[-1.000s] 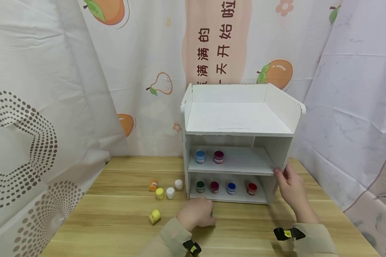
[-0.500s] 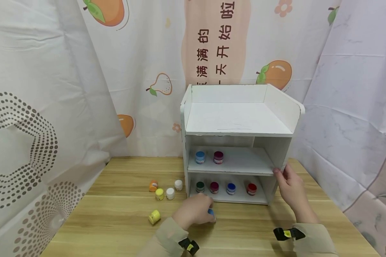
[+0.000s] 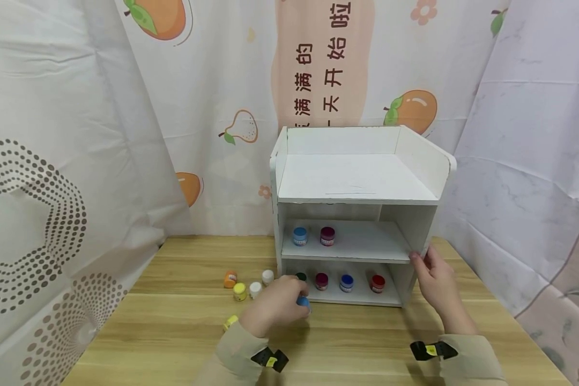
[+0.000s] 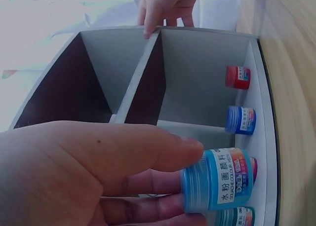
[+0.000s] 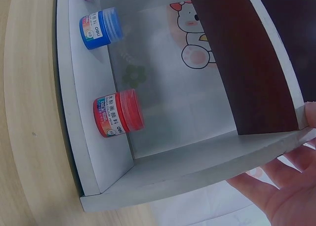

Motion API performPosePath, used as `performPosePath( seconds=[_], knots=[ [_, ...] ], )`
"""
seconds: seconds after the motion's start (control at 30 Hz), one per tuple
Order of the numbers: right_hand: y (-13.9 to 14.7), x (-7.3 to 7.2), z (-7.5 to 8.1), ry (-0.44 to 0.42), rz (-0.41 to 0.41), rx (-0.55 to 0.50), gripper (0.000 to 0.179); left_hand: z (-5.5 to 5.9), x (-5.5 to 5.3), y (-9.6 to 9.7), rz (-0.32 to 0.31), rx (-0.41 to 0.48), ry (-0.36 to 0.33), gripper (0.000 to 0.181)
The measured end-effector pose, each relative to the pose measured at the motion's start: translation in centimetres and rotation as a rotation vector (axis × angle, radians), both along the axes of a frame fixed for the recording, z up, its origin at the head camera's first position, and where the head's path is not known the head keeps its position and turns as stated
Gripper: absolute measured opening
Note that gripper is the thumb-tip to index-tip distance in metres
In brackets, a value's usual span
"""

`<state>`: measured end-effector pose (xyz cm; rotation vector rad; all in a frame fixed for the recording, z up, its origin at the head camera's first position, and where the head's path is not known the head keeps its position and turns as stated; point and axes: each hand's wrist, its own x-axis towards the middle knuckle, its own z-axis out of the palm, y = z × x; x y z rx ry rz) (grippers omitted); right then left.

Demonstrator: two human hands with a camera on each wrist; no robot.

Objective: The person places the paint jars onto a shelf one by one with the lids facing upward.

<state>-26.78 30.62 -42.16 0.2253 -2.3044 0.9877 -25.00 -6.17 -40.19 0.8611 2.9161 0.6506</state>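
Observation:
My left hand pinches a light blue gouache paint jar by its lid, between thumb and fingers. The jar is in front of the lower left of a white shelf unit, raised off the tabletop. My right hand grips the unit's right side panel, thumb at the front edge, fingers on the outer side. Along the bottom shelf stand a dark green jar, a magenta jar, a blue jar and a red jar. A light blue jar and a dark magenta jar occupy the middle shelf.
Left of the unit, on the wooden table, are an orange jar, a yellow jar and two white jars. Another yellow jar is partly hidden by my left arm. Patterned curtains hang behind.
My left hand has lifted the light blue paint jar from the table in front of the unit and moved up and left toward the bottom shelf. My right hand stays put.

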Motion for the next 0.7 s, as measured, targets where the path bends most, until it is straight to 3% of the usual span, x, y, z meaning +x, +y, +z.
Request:
performPosePath(
  seconds=[0.2, 0.7],
  knots=[
    [0.0, 0.0, -0.1, 0.014, -0.003, 0.002, 0.04, -0.3, -0.3, -0.3, 0.005, -0.016, -0.023, 0.01],
    [0.0, 0.0, 0.0, 0.003, -0.012, 0.006, 0.04, -2.8, -1.2, 0.3, 0.0, -0.074, -0.022, 0.013]
  ],
)
